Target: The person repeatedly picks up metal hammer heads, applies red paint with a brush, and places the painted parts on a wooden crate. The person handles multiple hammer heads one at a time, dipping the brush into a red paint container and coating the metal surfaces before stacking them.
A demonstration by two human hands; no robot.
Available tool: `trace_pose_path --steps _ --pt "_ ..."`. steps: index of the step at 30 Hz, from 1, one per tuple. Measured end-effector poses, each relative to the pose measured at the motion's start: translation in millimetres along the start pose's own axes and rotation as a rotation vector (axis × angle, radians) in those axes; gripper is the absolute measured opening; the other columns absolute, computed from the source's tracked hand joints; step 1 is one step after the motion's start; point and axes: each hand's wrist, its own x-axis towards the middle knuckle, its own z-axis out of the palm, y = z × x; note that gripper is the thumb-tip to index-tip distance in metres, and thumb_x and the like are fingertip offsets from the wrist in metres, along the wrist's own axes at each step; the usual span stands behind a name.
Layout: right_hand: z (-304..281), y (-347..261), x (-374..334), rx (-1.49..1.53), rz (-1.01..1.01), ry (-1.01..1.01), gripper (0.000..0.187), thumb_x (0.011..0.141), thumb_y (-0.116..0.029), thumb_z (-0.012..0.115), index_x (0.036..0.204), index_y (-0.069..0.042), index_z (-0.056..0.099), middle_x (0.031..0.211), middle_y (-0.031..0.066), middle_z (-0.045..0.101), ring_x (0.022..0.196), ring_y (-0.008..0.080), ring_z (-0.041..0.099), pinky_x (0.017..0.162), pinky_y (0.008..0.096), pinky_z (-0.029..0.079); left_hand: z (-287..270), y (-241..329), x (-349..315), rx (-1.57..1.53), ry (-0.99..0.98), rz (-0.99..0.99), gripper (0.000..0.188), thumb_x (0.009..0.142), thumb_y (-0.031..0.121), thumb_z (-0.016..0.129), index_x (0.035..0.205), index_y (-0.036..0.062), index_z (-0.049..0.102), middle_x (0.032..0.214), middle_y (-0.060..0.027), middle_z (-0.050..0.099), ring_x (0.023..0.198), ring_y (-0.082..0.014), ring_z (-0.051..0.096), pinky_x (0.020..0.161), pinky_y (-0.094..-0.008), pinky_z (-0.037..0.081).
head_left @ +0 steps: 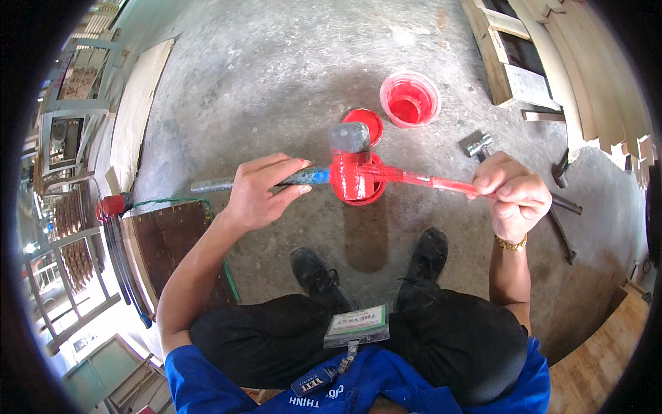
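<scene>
My left hand is closed round the grey and blue handle of a hammer, held level in front of me. Its thick head is grey at the far end and coated in wet red paint around the middle. In my right hand is a paintbrush, pinched by its red-smeared handle. The bristles, loaded with red, lie against the side of the hammer head. Below the head is a round container of red paint, partly hidden by the hammer.
A red-coated round lid and a clear tub with red paint stand beyond on the concrete floor. To the right lie a hammer and other tools. Red-topped tools rest against a brown board at left. Wooden planks line the far right.
</scene>
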Motion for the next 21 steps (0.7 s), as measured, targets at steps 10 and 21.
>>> trace_pose_path --steps 10,21 --pt "-16 11 2 -0.059 0.081 -0.039 0.014 0.083 -0.006 0.065 0.092 0.001 0.058 0.085 0.021 0.063 0.069 0.0231 0.061 0.058 0.0321 0.052 0 4 0 -0.041 -0.011 0.018 0.03 0.072 0.007 0.072 0.098 -0.0028 0.062 0.083 -0.0137 0.062 0.069 -0.0257 0.061 0.061 -0.0316 0.049" --pt "-22 17 -10 0.036 0.109 0.126 0.016 0.087 -0.012 0.062 0.095 0.0 0.054 0.089 0.0218 0.061 0.065 0.0213 0.059 0.056 0.0325 0.051 -2 8 2 -0.141 -0.004 -0.004 0.029 0.074 0.007 0.071 0.099 -0.0035 0.061 0.085 -0.0146 0.063 0.072 -0.0241 0.063 0.064 -0.0299 0.049"
